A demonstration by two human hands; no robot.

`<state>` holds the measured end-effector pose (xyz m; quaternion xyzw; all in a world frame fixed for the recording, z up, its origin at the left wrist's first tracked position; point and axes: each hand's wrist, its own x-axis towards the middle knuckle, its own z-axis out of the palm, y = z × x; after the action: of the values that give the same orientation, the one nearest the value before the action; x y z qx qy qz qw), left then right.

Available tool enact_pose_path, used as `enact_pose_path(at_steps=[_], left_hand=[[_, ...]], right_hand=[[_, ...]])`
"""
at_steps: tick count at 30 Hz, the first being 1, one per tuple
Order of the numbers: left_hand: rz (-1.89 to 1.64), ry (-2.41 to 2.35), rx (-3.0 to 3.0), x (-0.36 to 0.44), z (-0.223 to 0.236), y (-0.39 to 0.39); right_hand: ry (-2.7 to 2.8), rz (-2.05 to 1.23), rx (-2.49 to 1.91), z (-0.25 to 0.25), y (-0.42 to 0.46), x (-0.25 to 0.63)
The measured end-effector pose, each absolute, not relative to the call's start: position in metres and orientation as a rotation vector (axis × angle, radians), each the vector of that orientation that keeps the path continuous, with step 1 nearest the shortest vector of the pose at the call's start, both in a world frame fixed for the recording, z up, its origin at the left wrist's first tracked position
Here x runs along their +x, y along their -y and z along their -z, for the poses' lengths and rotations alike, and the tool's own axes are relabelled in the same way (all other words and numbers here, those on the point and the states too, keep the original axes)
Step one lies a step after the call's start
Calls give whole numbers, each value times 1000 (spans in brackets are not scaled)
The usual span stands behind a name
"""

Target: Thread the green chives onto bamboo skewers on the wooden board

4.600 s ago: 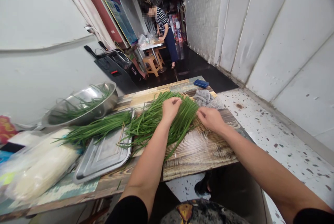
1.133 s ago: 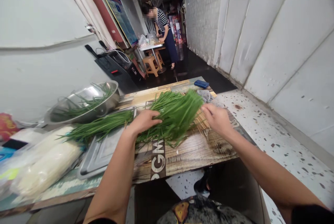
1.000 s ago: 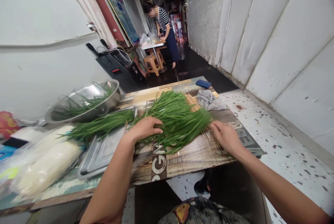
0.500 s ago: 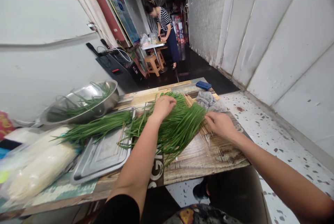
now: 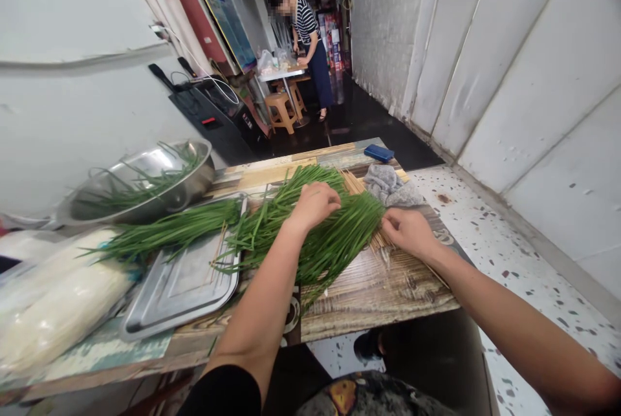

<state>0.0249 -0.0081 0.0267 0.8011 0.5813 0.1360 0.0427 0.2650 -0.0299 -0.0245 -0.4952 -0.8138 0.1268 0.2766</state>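
Note:
A wide heap of green garlic chives [image 5: 339, 235] lies spread across the wooden table. My left hand [image 5: 317, 204] is over the middle of the heap, its fingers curled and pressed together; what they hold, if anything, is hidden. At the heap's right end, my right hand [image 5: 405, 228] pinches with thumb and forefinger beside the chive tips. A thin bamboo skewer sticks out below its palm. More bamboo skewers [image 5: 381, 240] lie partly under the chives by that hand, and others show behind the heap.
Left of the heap, a metal tray [image 5: 179, 293] carries a chive bundle [image 5: 184, 225] and some skewers. Beyond are a steel bowl [image 5: 201, 173] with chives and a plastic-wrapped pale bundle [image 5: 63, 306]. A grey cloth [image 5: 388, 184] and blue box [image 5: 379, 153] lie back right. Another person [image 5: 310, 41] stands at a far table.
My left hand has shifted slightly right over the chives. The right hand stays at the chive tips, and a skewer now shows below its palm. The view has tilted a little.

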Motion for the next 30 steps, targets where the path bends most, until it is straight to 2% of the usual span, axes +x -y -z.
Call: enact_pose_path(at_steps=[10,20,25,30], left_hand=[[-394,-1938,2565,33,-18,15],[-738,-1956,2415,31,-19,15],[-1029,-1732,2158,35,-16,11],[-1151,-1601,1958,42,-6,4]], right_hand=[[2167,-372,-1230,25,30,265],[2132,-368,-1175,23,33,265],[2122,-328,-1102,22,34,264],[2148,-313,-1061,22,34,264]])
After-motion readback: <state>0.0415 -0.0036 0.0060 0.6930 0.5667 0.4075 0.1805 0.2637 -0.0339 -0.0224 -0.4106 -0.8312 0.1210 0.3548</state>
